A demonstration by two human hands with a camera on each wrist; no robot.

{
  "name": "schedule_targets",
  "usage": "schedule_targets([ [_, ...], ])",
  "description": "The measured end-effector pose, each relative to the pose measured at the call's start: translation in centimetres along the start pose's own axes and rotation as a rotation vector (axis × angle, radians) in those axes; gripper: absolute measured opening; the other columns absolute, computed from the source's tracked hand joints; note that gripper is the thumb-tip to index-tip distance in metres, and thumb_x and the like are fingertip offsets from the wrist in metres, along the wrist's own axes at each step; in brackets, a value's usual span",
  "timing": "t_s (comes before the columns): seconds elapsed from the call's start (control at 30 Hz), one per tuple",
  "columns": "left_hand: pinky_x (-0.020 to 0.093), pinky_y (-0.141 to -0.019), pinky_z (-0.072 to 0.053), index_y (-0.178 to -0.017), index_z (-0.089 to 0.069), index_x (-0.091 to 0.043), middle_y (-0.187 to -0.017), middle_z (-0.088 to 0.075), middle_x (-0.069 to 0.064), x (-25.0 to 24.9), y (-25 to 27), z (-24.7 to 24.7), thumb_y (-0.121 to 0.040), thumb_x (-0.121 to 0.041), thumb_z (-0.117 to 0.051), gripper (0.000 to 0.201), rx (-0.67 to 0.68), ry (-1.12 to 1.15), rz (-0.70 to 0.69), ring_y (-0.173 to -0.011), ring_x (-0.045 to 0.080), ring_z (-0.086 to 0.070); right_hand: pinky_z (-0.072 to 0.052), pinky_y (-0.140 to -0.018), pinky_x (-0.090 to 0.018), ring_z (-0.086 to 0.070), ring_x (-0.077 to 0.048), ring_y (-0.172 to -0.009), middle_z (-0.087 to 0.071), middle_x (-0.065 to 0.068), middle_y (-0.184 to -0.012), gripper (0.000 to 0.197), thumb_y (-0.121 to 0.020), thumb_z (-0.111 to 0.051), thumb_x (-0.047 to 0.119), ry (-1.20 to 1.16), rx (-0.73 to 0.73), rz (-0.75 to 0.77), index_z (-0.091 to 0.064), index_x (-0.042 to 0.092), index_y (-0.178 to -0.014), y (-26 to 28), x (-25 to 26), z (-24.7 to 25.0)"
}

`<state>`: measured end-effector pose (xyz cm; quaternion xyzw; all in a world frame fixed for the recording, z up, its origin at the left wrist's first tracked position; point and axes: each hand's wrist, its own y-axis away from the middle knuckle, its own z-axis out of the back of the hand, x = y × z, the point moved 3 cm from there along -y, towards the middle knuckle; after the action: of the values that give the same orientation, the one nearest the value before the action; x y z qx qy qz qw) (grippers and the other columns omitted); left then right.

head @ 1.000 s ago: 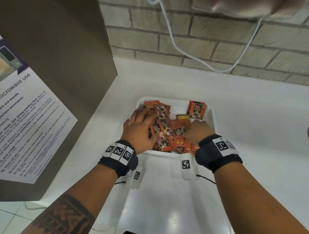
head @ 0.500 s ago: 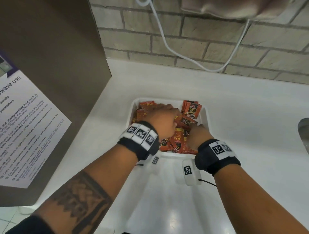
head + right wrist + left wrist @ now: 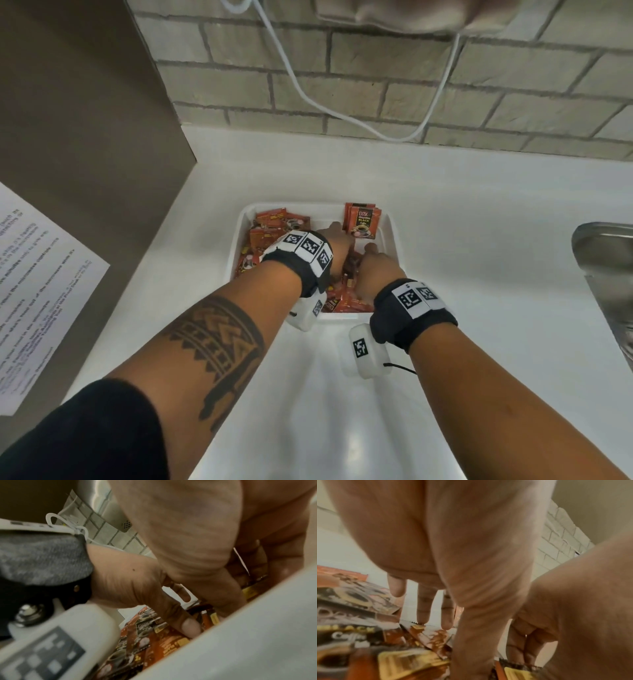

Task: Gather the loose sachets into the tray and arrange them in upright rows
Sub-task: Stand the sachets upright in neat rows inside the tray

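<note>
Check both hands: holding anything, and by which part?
Left hand holds nothing: straight fingers rest on the loose orange coffee sachets in the white plastic tray. Right hand is buried among them; its grip cannot be told.

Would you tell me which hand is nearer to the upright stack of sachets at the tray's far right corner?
Left. The left hand reaches across, its fingertips just beside the upright stack. The right hand sits nearer the camera, over the loose sachets in the tray.

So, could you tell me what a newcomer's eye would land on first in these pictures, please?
Probably the orange sachets heaped in the white tray on the counter, with a small stack standing upright at its far right. Both hands, the left hand and right hand, reach into the heap mid-tray.
</note>
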<state>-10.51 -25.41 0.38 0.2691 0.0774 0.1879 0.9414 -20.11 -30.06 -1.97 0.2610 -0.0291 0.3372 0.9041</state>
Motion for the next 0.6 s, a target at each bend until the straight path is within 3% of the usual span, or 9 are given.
schedule_targets([
  [0.07, 0.031, -0.076, -0.047, -0.132, -0.056, -0.017, -0.129, -0.047, 0.010, 0.4, 0.3, 0.3, -0.071, -0.027, -0.089, 0.070, 0.007, 0.033, -0.012, -0.105, 0.029, -0.060, -0.051, -0.083, -0.034, -0.062, -0.030, -0.108, -0.063, -0.013, -0.121, 0.074, -0.086, -0.068, 0.014, 0.028, 0.033, 0.011, -0.026, 0.008, -0.147, -0.2, 0.2, 0.2],
  [0.2, 0.027, -0.075, -0.042, -0.120, -0.065, -0.014, -0.122, -0.064, 0.006, 1.4, 0.5, 0.4, -0.073, -0.027, -0.089, 0.055, 0.004, 0.131, -0.035, -0.106, 0.024, -0.061, -0.050, -0.094, -0.035, -0.058, -0.026, -0.113, -0.051, -0.011, -0.135, 0.065, -0.079, -0.080, 0.026, 0.078, 0.060, 0.015, -0.049, 0.014, -0.135, -0.5, 0.4, 0.9],
  [0.27, 0.028, -0.073, -0.040, -0.120, -0.062, -0.017, -0.122, -0.062, 0.004, 1.8, 0.5, 0.3, -0.068, -0.029, -0.091, 0.062, -0.005, 0.188, -0.052, -0.101, 0.022, -0.058, -0.050, -0.099, -0.037, -0.057, -0.026, -0.115, -0.046, -0.011, -0.138, 0.068, -0.077, -0.082, 0.030, 0.076, 0.074, 0.019, -0.051, 0.014, -0.135, -0.6, 0.4, 1.0],
  [0.33, 0.029, -0.074, -0.040, -0.124, -0.055, -0.020, -0.125, -0.057, 0.003, 2.0, 0.7, 0.1, -0.062, -0.031, -0.094, 0.075, -0.015, 0.230, -0.075, -0.100, 0.022, -0.056, -0.053, -0.093, -0.035, -0.061, -0.025, -0.107, -0.057, -0.009, -0.129, 0.061, -0.076, -0.083, 0.033, 0.079, 0.075, 0.055, -0.057, 0.013, -0.127, -0.7, 0.5, 1.1],
  [0.43, 0.031, -0.082, -0.042, -0.136, -0.044, -0.022, -0.131, -0.055, 0.002, 2.1, 0.9, -0.1, -0.059, -0.031, -0.096, 0.094, 0.001, 0.279, -0.096, -0.111, 0.024, -0.056, -0.054, -0.086, -0.033, -0.064, -0.023, -0.101, -0.067, -0.008, -0.113, 0.052, -0.079, -0.081, 0.029, 0.053, 0.087, 0.089, -0.059, 0.012, -0.122, -0.7, 0.6, 1.4],
  [0.6, 0.029, -0.090, -0.041, -0.144, -0.042, -0.020, -0.136, -0.058, 0.002, 2.2, 1.0, -0.3, -0.064, -0.028, -0.094, 0.096, 0.028, 0.342, -0.103, -0.121, 0.025, -0.056, -0.050, -0.096, -0.033, -0.060, -0.024, -0.114, -0.063, -0.006, -0.129, 0.069, -0.079, -0.082, 0.032, 0.003, 0.113, 0.153, -0.052, 0.014, -0.138, -0.2, 0.5, 1.7],
])
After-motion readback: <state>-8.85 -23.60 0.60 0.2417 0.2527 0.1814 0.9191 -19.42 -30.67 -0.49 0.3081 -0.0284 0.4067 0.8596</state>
